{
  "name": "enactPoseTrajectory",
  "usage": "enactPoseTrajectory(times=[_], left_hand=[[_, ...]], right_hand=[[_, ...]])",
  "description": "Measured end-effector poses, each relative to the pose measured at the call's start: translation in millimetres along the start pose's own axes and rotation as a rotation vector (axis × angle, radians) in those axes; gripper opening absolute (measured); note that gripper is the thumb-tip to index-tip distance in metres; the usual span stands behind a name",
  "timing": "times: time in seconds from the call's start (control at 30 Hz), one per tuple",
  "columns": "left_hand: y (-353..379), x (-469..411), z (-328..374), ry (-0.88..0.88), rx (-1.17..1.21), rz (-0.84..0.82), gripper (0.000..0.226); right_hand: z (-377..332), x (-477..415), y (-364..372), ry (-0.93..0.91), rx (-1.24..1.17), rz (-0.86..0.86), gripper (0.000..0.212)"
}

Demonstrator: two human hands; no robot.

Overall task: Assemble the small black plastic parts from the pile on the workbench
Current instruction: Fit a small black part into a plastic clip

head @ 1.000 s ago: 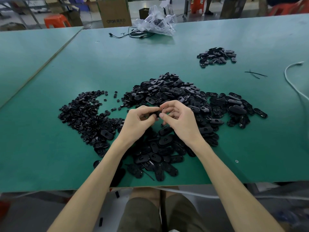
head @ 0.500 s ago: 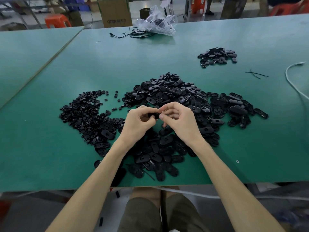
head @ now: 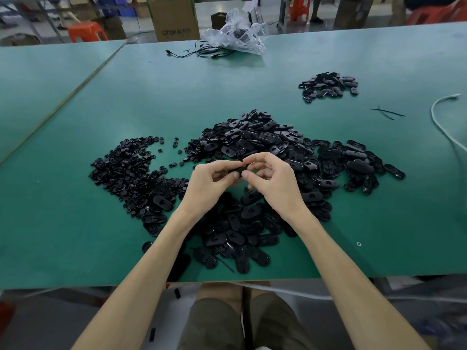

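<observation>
Both hands raised just above the near side of the main pile (head: 265, 137) of oval black shells, which sits mid-workbench (head: 75, 223). Left hand (head: 209, 184): fingers curled, index and thumb closed narrow on a single black part (head: 238, 170). Right hand (head: 274, 184): thumb and index pinch the same part from the opposite side, remaining fingers loosely bent and fanned above it. The part lies between the two sets of fingertips, mostly covered; only a dark sliver shows between the two thumbs. Cannot tell its shape, or whether it is one piece or two pressed together. The thumb tips are nearly touching beneath it. Left of the main pile, touching its near-left edge: a second heap of smaller round black pieces (head: 131, 168), with a few strays scattered in the gap between. Beyond the main pile and to its right, well apart: a small separate cluster of oval parts (head: 328, 84). Right of the main pile: thin black strips (head: 386, 112) and a white cable (head: 439, 122). Far beyond the main pile, at the bench's back edge: a crumpled clear plastic bag (head: 235, 34) with black wires (head: 197, 53) beside it.
</observation>
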State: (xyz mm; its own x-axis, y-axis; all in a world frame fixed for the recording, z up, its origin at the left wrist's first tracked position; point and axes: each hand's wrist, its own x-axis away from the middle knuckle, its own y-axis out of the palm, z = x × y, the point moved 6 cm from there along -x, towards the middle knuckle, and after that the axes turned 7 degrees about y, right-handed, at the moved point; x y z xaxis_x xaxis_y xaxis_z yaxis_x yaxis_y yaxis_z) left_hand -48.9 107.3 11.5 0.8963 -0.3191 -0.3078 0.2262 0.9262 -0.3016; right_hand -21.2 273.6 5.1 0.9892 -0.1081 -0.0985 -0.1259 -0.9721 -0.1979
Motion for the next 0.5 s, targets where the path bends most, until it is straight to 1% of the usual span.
enactPoseTrajectory(times=[0.13, 0.27, 0.5], left_hand=[[0.8, 0.2, 2.0, 0.004, 0.022, -0.011, 0.027], [0.5, 0.4, 1.5, 0.0, 0.025, -0.01, 0.026], [0.6, 0.6, 0.5, 0.016, -0.018, 0.002, 0.024]], right_hand=[[0.5, -0.3, 0.1, 0.001, -0.003, 0.005, 0.025], [1.3, -0.7, -0.3, -0.001, 0.002, 0.009, 0.022], [1.0, 0.0, 0.2, 0.011, 0.025, -0.005, 0.018]])
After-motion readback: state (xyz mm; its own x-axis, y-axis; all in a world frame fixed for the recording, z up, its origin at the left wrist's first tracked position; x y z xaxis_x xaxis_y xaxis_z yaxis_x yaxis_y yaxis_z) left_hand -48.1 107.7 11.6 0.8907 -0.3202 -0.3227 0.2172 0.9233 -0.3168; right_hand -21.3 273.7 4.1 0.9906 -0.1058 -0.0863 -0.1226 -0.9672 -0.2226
